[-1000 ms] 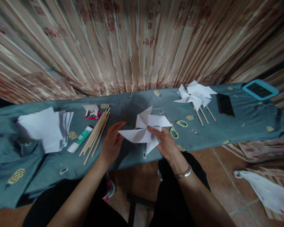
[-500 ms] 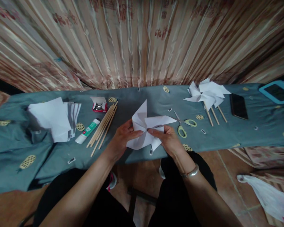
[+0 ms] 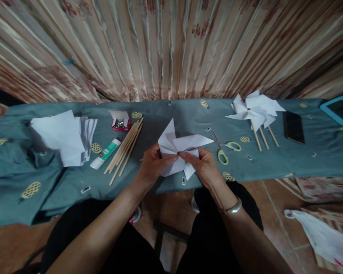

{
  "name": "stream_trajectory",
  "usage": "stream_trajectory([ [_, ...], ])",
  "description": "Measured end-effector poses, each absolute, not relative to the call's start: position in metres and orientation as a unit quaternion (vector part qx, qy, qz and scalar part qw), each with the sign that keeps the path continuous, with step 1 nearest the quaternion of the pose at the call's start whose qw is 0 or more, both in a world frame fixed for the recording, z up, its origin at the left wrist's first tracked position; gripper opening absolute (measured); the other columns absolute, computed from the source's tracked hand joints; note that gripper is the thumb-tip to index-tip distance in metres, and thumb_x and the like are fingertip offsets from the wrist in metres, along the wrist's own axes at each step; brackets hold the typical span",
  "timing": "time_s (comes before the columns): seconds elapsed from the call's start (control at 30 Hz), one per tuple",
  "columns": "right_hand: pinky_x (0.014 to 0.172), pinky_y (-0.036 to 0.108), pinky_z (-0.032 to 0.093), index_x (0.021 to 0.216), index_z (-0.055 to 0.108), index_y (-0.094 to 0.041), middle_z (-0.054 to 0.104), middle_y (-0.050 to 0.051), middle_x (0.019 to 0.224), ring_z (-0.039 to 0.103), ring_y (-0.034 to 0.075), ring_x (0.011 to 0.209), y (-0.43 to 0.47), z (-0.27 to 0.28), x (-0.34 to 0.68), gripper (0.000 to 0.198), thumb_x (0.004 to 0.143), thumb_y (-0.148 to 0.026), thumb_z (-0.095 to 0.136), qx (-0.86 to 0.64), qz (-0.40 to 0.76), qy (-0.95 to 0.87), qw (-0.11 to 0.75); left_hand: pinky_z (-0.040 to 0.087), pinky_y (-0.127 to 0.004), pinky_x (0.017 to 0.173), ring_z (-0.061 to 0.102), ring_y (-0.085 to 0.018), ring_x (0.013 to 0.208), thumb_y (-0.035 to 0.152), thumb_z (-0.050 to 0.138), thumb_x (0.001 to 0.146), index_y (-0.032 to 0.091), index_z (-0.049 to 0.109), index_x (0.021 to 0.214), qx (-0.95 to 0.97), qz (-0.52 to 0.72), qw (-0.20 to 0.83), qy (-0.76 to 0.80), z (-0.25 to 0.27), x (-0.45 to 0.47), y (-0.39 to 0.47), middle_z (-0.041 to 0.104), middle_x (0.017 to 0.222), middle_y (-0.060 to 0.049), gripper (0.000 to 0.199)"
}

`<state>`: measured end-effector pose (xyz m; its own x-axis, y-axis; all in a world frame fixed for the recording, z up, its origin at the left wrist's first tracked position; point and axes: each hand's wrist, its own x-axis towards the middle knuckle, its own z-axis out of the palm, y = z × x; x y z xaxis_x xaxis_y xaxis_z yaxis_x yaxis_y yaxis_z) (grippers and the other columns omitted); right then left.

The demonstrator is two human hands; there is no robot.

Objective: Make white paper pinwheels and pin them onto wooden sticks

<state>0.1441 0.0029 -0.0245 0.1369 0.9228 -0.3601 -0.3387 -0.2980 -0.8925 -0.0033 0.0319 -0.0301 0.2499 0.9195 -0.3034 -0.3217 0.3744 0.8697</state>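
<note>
A white paper pinwheel (image 3: 168,137) is held over the near edge of the table, its blades folded in toward the middle. My left hand (image 3: 153,163) is closed on its left side, thumb lying toward the centre. From the right, my right hand (image 3: 204,164) grips it too, with the thumb pressed on the centre. What lies under the thumbs is hidden. Just right of the pinwheel are open scissors (image 3: 226,147) with light green handles. Wooden sticks (image 3: 126,148) lie in a bundle left of my left hand.
Left on the cloth-covered table (image 3: 185,114) are stacked cut papers (image 3: 60,137), a glue tube (image 3: 105,154) and a red box (image 3: 121,124) of shiny metal pieces. Finished pinwheels (image 3: 255,110) on sticks, a phone (image 3: 294,127) and a blue-framed tablet (image 3: 340,110) lie right. A curtain (image 3: 171,49) hangs behind.
My left thumb has slid nearer the pinwheel's centre, and the left fingers have shifted slightly. Both hands still hold the pinwheel. The view has moved a little.
</note>
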Motion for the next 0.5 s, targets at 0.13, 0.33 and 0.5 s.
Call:
stream_trajectory([
  [0.13,0.066,0.029,0.051,0.078,0.073,-0.024,0.073,-0.002,0.076,0.062,0.015,0.066,0.002,-0.025,0.146,0.023,0.062,-0.034,0.086,-0.536,0.566,-0.31,0.544,0.05,-0.03,0.068,0.066,-0.018,0.067,0.02,0.087,0.049,0.014,0.071,0.085,0.323,0.448,0.713,0.431,-0.03,-0.002,0.032,0.074,0.076,-0.002,0.04],
  [0.33,0.089,0.039,0.051,0.114,0.064,-0.026,0.067,0.006,0.119,0.062,0.023,0.107,-0.009,-0.025,0.161,0.043,0.076,-0.04,0.076,-0.622,0.359,-0.44,0.539,0.05,-0.029,0.068,0.065,-0.016,0.067,0.021,0.089,0.046,0.013,0.072,0.08,0.294,0.459,0.707,0.451,-0.027,0.001,0.033,0.075,0.077,-0.002,0.038],
  [0.5,0.1,0.052,0.045,0.124,0.059,-0.028,0.055,0.01,0.137,0.052,0.03,0.125,-0.027,-0.015,0.163,0.038,0.086,-0.03,0.067,-0.64,0.027,-0.618,0.456,0.05,-0.029,0.066,0.064,-0.016,0.066,0.019,0.088,0.045,0.015,0.072,0.077,0.281,0.475,0.7,0.453,-0.03,0.003,0.032,0.074,0.074,-0.001,0.036],
])
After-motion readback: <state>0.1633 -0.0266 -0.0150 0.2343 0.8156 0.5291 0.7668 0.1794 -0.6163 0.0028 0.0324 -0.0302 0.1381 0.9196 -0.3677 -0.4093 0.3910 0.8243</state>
